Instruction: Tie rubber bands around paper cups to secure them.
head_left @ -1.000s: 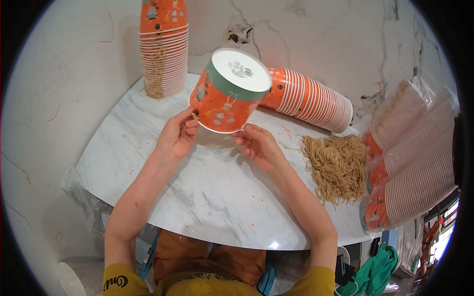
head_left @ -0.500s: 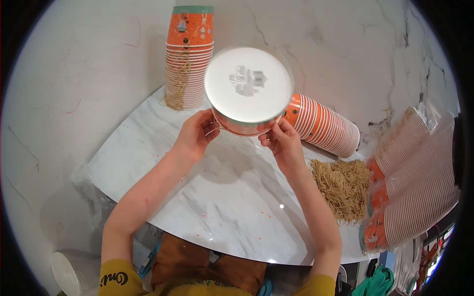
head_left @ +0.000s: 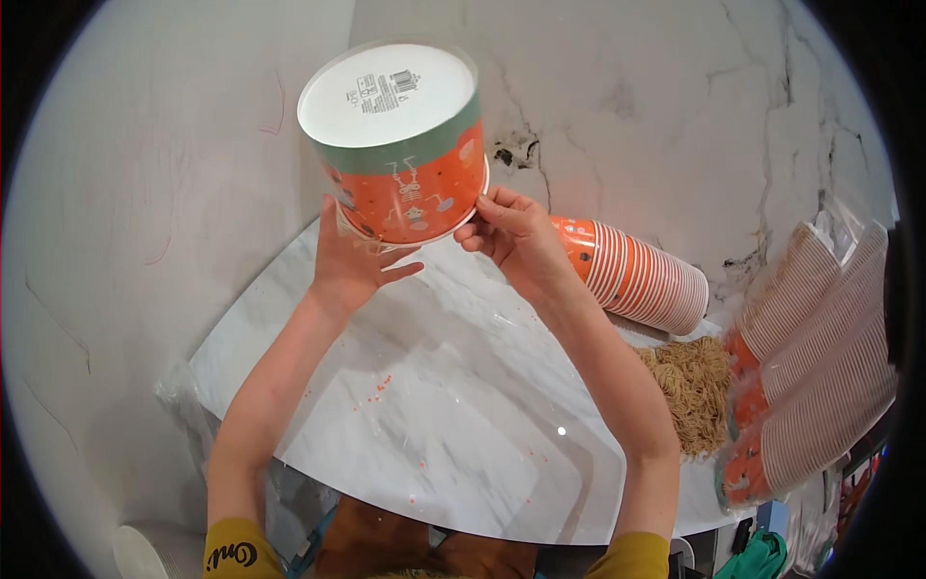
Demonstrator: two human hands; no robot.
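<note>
An orange and green printed paper bucket [head_left: 405,183] is upside down above the table's far edge, its white base tilted toward me. My right hand [head_left: 511,236] pinches its white lower rim on the right. At the lower left, my left hand [head_left: 352,256] supports the bucket with its outer fingers at the side, while the thumb and one finger stretch out below the rim. Tan string shows at the rim by the left hand. The standing bucket stack seen earlier is hidden behind the held bucket and my hands.
Nested orange buckets [head_left: 637,275] lie sideways at the right. Beside them is a bundle of tan strings [head_left: 690,386]. Plastic-wrapped bucket stacks [head_left: 820,357] lie along the right edge. Small orange bits dot the marbled table [head_left: 444,386]. Another white stack [head_left: 159,550] is at lower left.
The bucket has moved left, over where the standing stack was seen, and now shows more of its printed side. Both hands moved left with it; the left thumb has spread out.
</note>
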